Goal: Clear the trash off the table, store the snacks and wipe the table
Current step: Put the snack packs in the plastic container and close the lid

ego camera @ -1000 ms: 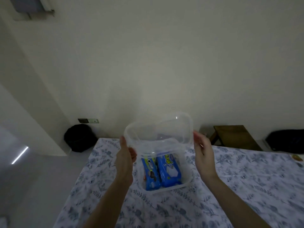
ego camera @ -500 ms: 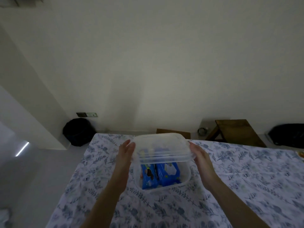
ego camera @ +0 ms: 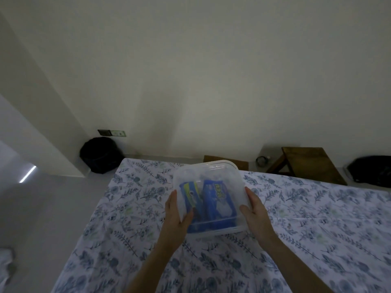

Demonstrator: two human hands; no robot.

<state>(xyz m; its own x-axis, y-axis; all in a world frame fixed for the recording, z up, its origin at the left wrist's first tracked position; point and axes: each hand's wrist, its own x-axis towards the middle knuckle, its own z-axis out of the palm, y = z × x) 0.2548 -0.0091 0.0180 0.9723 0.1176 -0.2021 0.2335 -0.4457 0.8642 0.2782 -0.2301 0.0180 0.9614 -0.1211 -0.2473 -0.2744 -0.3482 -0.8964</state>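
A clear plastic container sits on the table with the floral cloth, its clear lid lying on top. Through the lid I see two blue snack packs side by side inside. My left hand holds the container's left side, its thumb laid over the near left corner of the lid. On the right side, my right hand holds it the same way, thumb on the near right corner of the lid.
A black bin stands on the floor by the wall beyond the table's far left corner. A wooden stool and a black bag are at the far right. The table's left edge drops to grey floor.
The lid was held upright above the container, then tipped down onto it. Now it lies on the container, and both hands have slid to its near corners.
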